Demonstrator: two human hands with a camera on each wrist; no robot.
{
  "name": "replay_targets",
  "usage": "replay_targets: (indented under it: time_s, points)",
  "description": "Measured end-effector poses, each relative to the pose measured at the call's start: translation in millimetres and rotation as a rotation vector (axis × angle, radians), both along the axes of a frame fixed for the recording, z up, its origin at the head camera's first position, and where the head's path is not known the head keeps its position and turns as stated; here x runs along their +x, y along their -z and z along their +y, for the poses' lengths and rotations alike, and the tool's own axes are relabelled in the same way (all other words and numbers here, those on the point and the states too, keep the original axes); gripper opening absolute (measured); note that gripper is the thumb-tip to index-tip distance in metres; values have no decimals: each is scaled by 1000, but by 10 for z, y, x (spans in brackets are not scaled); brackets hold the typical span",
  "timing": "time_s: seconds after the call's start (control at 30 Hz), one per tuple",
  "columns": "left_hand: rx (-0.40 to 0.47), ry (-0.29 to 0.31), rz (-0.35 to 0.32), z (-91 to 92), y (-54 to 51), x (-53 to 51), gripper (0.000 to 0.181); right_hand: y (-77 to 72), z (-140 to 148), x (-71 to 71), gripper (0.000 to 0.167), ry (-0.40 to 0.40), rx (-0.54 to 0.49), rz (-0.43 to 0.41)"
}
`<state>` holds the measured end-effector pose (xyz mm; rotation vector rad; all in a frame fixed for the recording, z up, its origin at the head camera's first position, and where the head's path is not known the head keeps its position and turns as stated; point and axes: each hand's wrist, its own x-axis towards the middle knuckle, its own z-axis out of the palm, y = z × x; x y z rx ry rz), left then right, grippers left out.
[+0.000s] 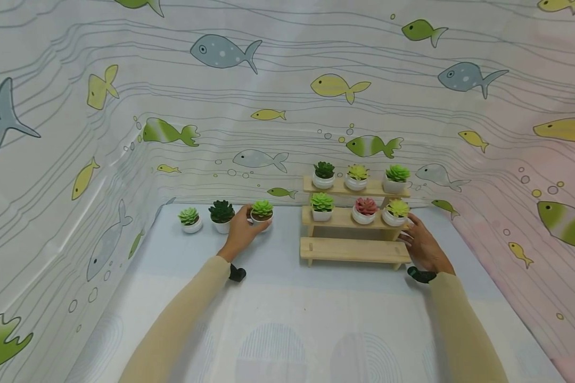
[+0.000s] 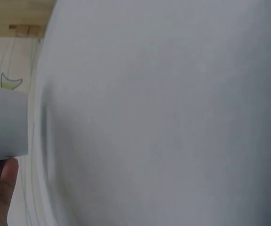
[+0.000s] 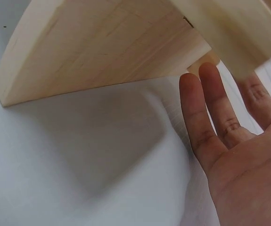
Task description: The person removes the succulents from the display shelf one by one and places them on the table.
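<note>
My left hand [image 1: 241, 232] grips a white pot with a bright green succulent [image 1: 262, 209], left of the wooden stand; the left wrist view shows the white pot [image 2: 4, 123] against the fingertips [image 2: 10, 165]. At the stand's right end is my right hand [image 1: 424, 247], beside the middle tier [image 1: 340, 218], near a pot with a yellow-green succulent [image 1: 395, 210]. In the right wrist view the fingers of this hand [image 3: 234, 136] are extended near the wooden boards [image 3: 102, 52]; whether they touch the wood I cannot tell.
Left of my left hand stand a dark green succulent [image 1: 221, 211] and a light green one [image 1: 189, 217]. The top tier [image 1: 340, 186] bears three potted succulents, the middle tier three more. Behind hangs a fish-patterned curtain [image 1: 268, 127]. The lowest tier [image 1: 350, 249] faces me.
</note>
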<state>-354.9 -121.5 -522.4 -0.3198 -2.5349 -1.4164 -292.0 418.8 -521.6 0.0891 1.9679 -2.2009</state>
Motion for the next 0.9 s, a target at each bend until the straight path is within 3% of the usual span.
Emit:
replay_targets:
  time_s: [0.37,0.67,0.9]
  points:
    - [-30,-14,-14,28,44,-55,71,-38,-28,8,66,0,11,-20]
    - [-26,-35,-63,23,34,-64,72,-49,-15,19,66,-11,19,-3]
    - [-17,-23,-57,38,36,-69,70,-61,-25,22,65,-6,13,-10]
